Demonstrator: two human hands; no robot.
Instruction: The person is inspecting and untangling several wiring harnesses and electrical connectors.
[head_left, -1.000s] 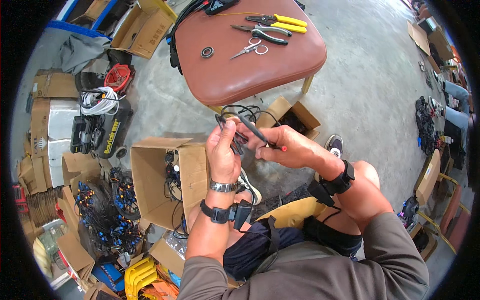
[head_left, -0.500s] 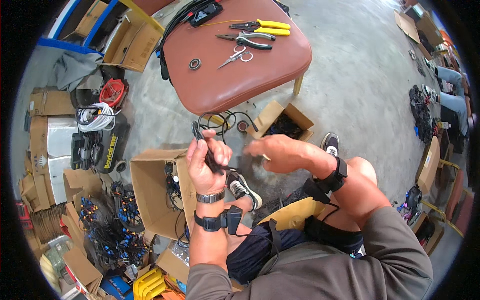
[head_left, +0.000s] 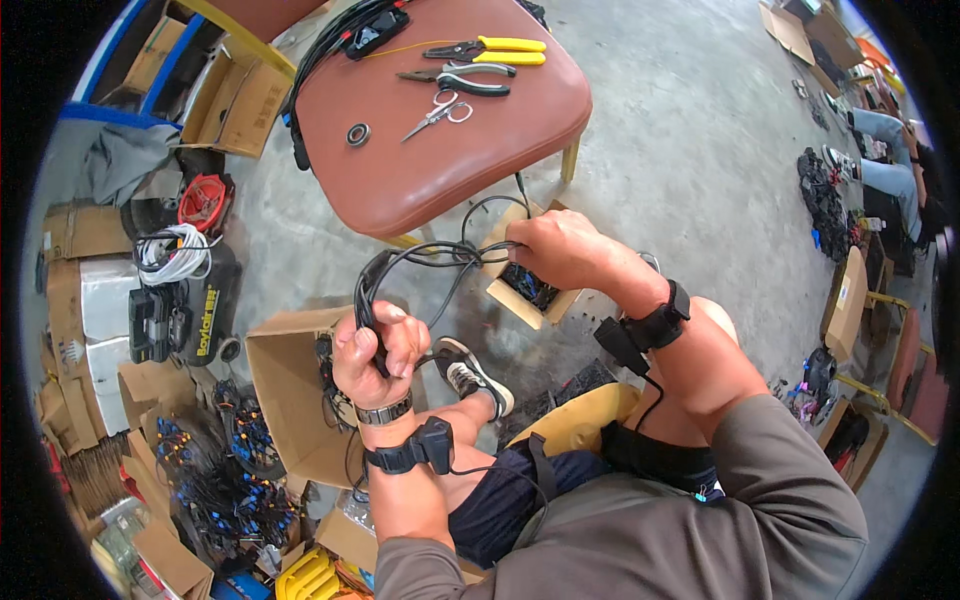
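Observation:
A coiled black cable (head_left: 432,255) stretches between my two hands in front of the stool. My left hand (head_left: 380,345) is closed round one side of the loops, with the palm turned up. Pinched at the other end of the loops, my right hand (head_left: 550,245) sits over a small open carton. A plug end of the cable rises near the seat's edge. On the brown padded seat (head_left: 450,150) lie scissors (head_left: 438,115), grey-and-black pliers (head_left: 460,78), yellow-handled wire strippers (head_left: 490,50) and a small ring-shaped bearing (head_left: 358,134).
The small carton (head_left: 515,300) holds dark pieces. A larger open carton (head_left: 290,400) with cables stands by my left leg. Heaps of black cables with blue ends (head_left: 220,460) lie at the left. A person (head_left: 890,180) sits at the far right.
My right hand has gone from blurred and apart to gripping the cable loops, which now spread out between both hands. My left hand has dropped slightly, and the view has shifted.

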